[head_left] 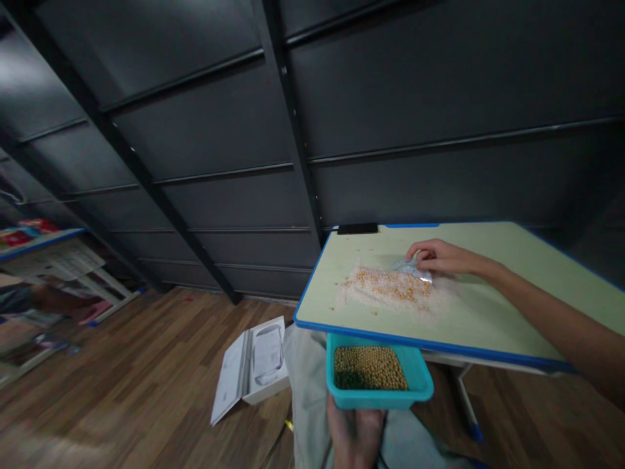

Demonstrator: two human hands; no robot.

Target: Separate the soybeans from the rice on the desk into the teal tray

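Observation:
My left hand [355, 426] holds a teal plastic tub [415, 371] from below, just under the table's front edge. Inside the tub lie round tan beans [374, 366], with a dark green patch at the left. Over the table, my right hand [437, 255] pinches a small clear plastic bag [415, 268], its fingers closed on it. The bag touches the right side of a spread of white grains [351, 296]. Orange-yellow kernels [390, 284] are scattered through the grains. What the bag contains, if anything, I cannot make out.
The pale green table [493, 273] has a blue rim and a black strip [357, 228] at its back edge. An open white box [263, 358] lies on the wooden floor at left. Another table [43, 244] stands far left, with a person's leg beneath it. A dark panelled wall rises behind.

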